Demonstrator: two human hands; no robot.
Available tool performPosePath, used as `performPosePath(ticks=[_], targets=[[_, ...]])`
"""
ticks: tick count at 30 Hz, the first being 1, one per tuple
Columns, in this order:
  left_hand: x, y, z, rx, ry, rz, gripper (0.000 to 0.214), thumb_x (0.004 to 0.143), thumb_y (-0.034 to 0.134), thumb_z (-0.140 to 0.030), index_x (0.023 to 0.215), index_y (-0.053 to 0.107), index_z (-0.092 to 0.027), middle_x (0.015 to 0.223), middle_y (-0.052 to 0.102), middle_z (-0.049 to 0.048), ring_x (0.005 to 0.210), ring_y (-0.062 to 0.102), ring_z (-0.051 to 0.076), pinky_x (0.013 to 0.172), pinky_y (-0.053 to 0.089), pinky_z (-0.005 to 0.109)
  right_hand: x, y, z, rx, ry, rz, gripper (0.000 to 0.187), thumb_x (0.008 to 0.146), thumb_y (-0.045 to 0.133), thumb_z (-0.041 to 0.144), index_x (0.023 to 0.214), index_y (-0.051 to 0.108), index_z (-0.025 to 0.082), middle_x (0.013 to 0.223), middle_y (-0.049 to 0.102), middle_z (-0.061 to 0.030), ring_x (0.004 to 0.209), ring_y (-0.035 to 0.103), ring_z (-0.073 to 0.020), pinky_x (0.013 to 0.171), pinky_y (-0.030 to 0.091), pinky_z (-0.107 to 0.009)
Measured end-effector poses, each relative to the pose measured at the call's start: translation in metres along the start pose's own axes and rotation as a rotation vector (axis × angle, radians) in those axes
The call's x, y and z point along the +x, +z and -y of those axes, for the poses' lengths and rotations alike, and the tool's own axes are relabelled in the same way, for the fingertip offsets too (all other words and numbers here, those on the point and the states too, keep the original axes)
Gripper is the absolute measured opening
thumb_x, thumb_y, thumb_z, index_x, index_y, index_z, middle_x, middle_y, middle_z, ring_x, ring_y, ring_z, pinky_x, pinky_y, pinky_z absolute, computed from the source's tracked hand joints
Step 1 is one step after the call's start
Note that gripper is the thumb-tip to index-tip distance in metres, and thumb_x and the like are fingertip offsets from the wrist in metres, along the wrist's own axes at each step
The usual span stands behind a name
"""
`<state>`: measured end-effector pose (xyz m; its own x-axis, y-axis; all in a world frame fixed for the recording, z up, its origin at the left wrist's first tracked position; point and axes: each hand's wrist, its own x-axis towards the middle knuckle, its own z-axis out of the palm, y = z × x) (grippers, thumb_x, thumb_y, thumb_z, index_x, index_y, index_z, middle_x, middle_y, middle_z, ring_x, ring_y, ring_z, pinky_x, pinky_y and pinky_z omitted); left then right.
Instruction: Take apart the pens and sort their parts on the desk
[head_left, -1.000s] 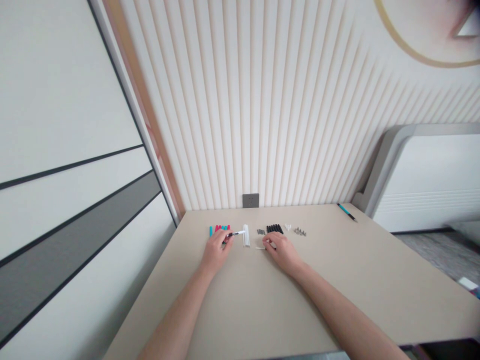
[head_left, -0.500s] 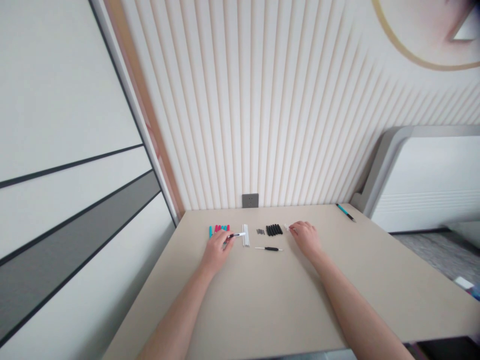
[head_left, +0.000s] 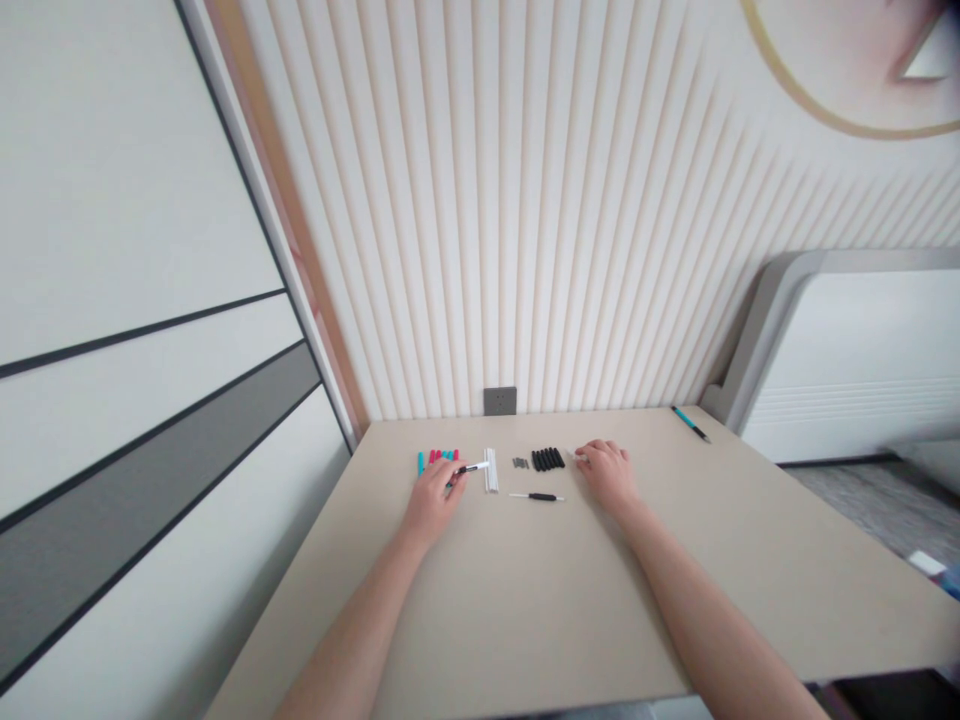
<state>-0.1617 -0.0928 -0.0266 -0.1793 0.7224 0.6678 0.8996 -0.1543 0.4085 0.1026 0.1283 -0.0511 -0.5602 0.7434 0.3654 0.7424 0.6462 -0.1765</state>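
Observation:
My left hand (head_left: pixel 435 497) is closed around a slim pen part (head_left: pixel 474 467), black towards my fingers and white at its right end. That white end reaches over a bundle of thin white tubes (head_left: pixel 491 472). Just behind the hand lie pink and teal barrels (head_left: pixel 444 455), partly covered by it. My right hand (head_left: pixel 606 472) rests low at the table with fingertips pinched at small clear-white pieces (head_left: pixel 576 456); whether one is between them is hidden. Left of these pieces are a row of black grips (head_left: pixel 548 459) and small grey metal pieces, perhaps springs (head_left: pixel 520 463).
A black-handled thin rod (head_left: pixel 541 497) lies in front of the rows on the beige table (head_left: pixel 525 600). At the far right is a teal and black pen (head_left: pixel 690 424). A ribbed wall with a dark socket (head_left: pixel 500 401) stands behind, a white cabinet (head_left: pixel 150 400) to the left.
My right hand has shifted slightly, its fingertips now covering more of the small clear pieces. The left hand keeps its hold on the pen part, almost unmoved.

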Motion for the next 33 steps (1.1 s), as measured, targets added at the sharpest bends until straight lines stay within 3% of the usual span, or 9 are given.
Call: performPosePath(ticks=[11,16,21,27,33], targets=[[0.0,0.0,0.002,-0.038,-0.001,0.012,0.018,0.094,0.051,-0.027,0.106,0.063,-0.021,0.088,0.064,0.0044,0.08,0.06,0.017,0.08,0.05,0.032,-0.003,-0.013,0.013,0.043,-0.022,-0.064,0.024,0.094,0.05,0.024,0.108,0.069,0.023,0.109,0.068,-0.0088,0.104,0.055,-0.0272,0.087,0.036,-0.04],[-0.002,0.0,-0.007,-0.174,0.025,0.095,0.019,0.094,0.051,-0.025,0.108,0.063,-0.02,0.094,0.065,0.0054,0.081,0.061,0.016,0.08,0.05,0.029,-0.018,-0.024,0.055,0.232,-0.236,-0.118,0.027,0.098,0.044,0.03,0.113,0.065,0.023,0.109,0.067,-0.0088,0.104,0.055,-0.0251,0.09,0.038,-0.039],[-0.001,-0.002,-0.022,-0.242,0.03,0.145,0.019,0.093,0.053,-0.026,0.105,0.065,-0.019,0.092,0.068,0.0054,0.078,0.061,0.015,0.077,0.05,0.027,-0.036,-0.028,0.101,0.315,-0.483,-0.056,0.029,0.098,0.046,0.032,0.123,0.06,0.023,0.108,0.067,-0.01,0.102,0.056,-0.0242,0.089,0.039,-0.038],[0.0,-0.001,-0.027,-0.255,-0.042,0.191,0.02,0.092,0.055,-0.03,0.104,0.065,-0.018,0.089,0.067,0.0034,0.074,0.059,0.014,0.076,0.049,0.026,-0.046,-0.021,0.122,0.244,-0.581,0.004,0.018,0.098,0.048,0.027,0.095,0.064,0.021,0.086,0.067,-0.0049,0.087,0.056,-0.0203,0.081,0.038,-0.034],[-0.001,0.005,-0.025,-0.289,-0.168,0.218,0.025,0.09,0.056,-0.032,0.11,0.062,-0.019,0.093,0.067,0.0029,0.075,0.06,0.015,0.076,0.05,0.028,-0.049,-0.015,0.126,0.216,-0.575,0.076,0.021,0.097,0.05,0.032,0.087,0.063,0.019,0.086,0.065,-0.0051,0.087,0.057,-0.0199,0.079,0.038,-0.032]])
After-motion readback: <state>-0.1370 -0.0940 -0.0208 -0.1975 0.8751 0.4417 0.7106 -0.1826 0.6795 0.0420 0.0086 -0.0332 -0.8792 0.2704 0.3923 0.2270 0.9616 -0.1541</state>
